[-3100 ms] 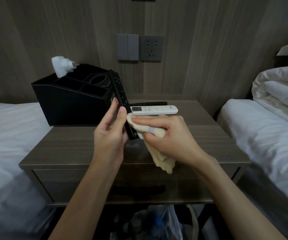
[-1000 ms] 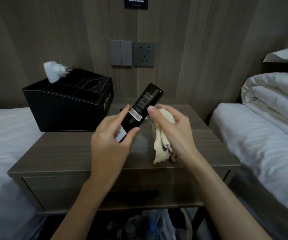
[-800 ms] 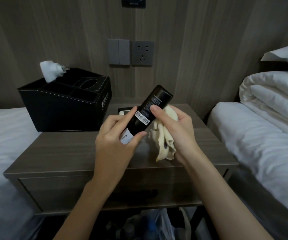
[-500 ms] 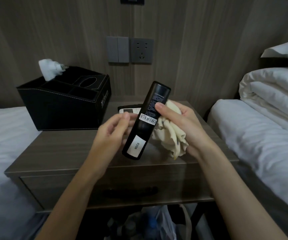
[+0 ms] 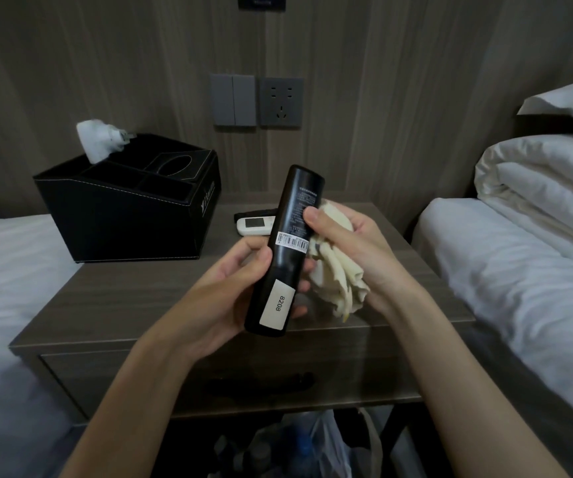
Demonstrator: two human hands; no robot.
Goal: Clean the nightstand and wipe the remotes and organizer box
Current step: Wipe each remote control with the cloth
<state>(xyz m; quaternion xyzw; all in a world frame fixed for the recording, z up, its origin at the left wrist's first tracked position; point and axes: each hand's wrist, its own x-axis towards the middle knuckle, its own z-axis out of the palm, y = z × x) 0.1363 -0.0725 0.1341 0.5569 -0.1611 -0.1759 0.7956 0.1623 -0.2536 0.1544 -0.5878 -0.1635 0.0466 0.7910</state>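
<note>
Left hand (image 5: 224, 291) now gripping black remote (image 5: 286, 260), cloth (image 5: 338, 270) in right hand (image 5: 357, 243)

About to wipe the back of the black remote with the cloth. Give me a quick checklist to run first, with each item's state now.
1. Grip of left hand on long black plastic remote: fingers curled round its lower half, ok.
2. Remote's back faces the camera, barcode and 8208 sticker showing: ok.
3. Is the crumpled beige cloth bunched in right hand, thumb on the remote: ok.
4. Button side clean: cannot tell, turned away.
5. Bare spot on brown wooden nightstand for setting it down, near white remote: ok.
6. Is the black leather organizer box wiped: cannot tell.
</note>
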